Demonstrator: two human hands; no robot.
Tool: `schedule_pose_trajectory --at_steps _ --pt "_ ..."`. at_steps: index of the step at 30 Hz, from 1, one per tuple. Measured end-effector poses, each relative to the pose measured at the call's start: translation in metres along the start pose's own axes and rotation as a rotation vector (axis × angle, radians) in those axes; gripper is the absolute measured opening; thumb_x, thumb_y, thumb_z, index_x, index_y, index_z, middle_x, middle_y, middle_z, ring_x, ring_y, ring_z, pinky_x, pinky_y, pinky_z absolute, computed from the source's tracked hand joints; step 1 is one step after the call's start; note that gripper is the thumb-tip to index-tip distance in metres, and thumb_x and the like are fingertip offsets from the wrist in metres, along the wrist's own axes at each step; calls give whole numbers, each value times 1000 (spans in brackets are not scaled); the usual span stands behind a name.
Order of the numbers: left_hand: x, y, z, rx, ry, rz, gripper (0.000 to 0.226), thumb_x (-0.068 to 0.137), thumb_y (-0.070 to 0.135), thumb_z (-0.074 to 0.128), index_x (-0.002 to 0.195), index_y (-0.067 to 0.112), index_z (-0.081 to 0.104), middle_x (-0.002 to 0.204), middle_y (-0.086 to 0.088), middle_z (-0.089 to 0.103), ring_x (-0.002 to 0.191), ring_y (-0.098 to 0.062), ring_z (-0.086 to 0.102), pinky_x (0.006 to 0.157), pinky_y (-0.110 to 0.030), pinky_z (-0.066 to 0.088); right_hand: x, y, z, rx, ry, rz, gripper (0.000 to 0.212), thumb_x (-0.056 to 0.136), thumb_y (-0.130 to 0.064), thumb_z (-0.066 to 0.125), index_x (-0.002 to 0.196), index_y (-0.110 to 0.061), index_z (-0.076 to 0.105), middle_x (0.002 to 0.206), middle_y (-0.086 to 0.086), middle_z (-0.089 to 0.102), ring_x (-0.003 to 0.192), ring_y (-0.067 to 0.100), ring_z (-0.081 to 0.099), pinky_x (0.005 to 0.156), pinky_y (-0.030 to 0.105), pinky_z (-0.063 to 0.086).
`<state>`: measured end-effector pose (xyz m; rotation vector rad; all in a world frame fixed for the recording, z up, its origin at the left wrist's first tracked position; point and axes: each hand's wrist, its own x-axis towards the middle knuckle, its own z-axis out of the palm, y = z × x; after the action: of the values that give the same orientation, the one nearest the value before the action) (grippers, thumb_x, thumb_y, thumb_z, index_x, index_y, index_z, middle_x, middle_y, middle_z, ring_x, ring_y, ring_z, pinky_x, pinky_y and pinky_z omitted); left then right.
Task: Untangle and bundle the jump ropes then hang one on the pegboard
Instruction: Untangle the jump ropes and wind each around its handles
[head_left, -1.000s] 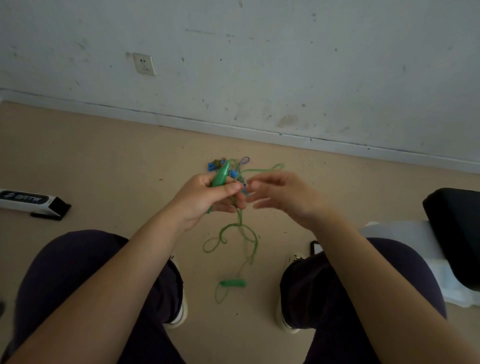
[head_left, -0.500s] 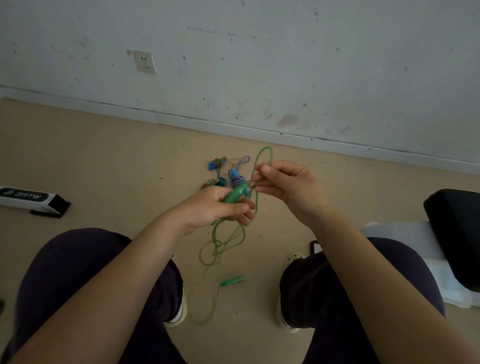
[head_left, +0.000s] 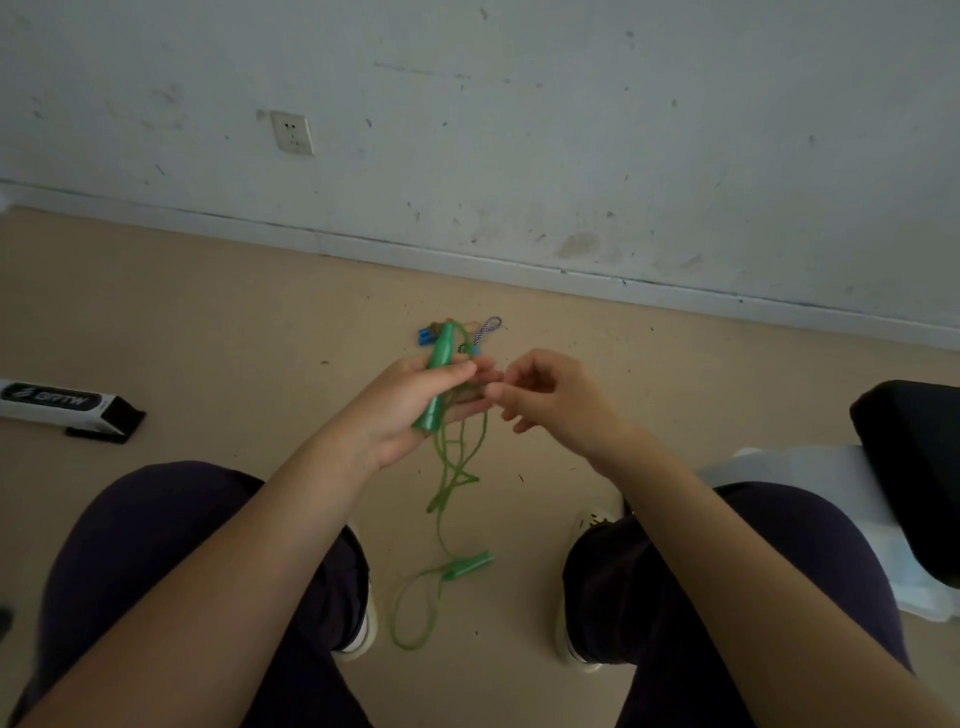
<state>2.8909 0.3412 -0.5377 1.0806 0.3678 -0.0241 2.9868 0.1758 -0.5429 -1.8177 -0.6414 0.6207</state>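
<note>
Seated person works a green jump rope over a beige floor.

Head view: the left hand (head_left: 410, 405) curls its fingers and thumb round one green plastic jump-rope handle (head_left: 439, 384), held upright. The right hand (head_left: 550, 400) is just beside it, fingers curled, fingertips pinching the thin green cord (head_left: 457, 467) at the left fingertips. The cord hangs in loops to the second green handle (head_left: 467, 565) lying on the floor (head_left: 208, 338) between the shoes. A blue-handled jump rope (head_left: 431, 334) lies beyond the hands, near the wall.
</note>
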Motion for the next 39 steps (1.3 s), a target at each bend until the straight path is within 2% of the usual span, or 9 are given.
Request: schedule_pose_trajectory --at_steps 4,8,15,19,23,29,32,35,39 --pt "2 -4 3 0 -92 41 35 96 20 58 127 3 65 127 -17 68 120 -25 64 99 -31 52 -5 -6 16 -47 -59 -2 31 76 -42 79 84 -15 64 78 3 66 73 16 63 70 38 58" --pt "4 -8 5 50 -129 61 42 90 28 62 127 10 68 124 -14 69 113 -23 65 93 -33 48 -4 -9 25 -21 15 8 29 85 -22 76 94 3 66 85 20 70 67 12 64 67 35 57" --pt "3 -8 0 203 -102 70 39 95 20 62 131 8 62 133 -6 66 125 -16 60 109 -31 44 0 -8 15 13 51 80 10 88 -14 70 86 -4 68 75 6 72 75 20 71 78 36 59" --pt "1 -2 -9 468 144 117 11 94 17 68 99 8 72 85 2 76 77 -8 71 72 -26 56 0 -10 -3 74 33 138 4 93 -2 58 95 -4 62 76 9 70 69 24 70 71 34 60" --pt "-2 0 -19 786 203 79 41 88 53 68 75 15 63 48 4 51 42 -9 45 46 -17 41 -2 -8 -14 -192 32 175 16 97 -17 54 95 -16 70 61 -9 50 52 7 44 53 22 38" --pt "-6 -4 -33 1058 -152 -151 16 100 41 57 115 39 64 53 4 59 45 -15 52 48 -25 44 -1 -9 -32 -223 226 132 27 99 -33 54 81 -19 70 57 -5 45 52 13 40 56 28 38" --pt "-5 -4 -27 1003 -38 13 8 94 33 67 94 25 68 52 15 56 47 -7 50 47 -19 42 -2 -8 -27 -229 174 141 25 100 -27 53 82 -17 67 67 1 57 57 14 49 59 29 44" --pt "-5 4 -27 999 76 25 39 82 58 72 70 22 69 45 12 47 36 -4 37 38 -15 31 -1 -9 -26 -247 193 130 24 99 -27 55 81 -18 67 65 -2 52 56 14 44 57 27 38" --pt "-6 2 -18 793 299 124 35 98 50 55 81 27 76 65 2 64 39 -5 42 40 -16 36 -2 -11 -31 -315 56 114 21 92 -36 67 89 -15 70 65 -7 53 54 5 44 54 21 38"
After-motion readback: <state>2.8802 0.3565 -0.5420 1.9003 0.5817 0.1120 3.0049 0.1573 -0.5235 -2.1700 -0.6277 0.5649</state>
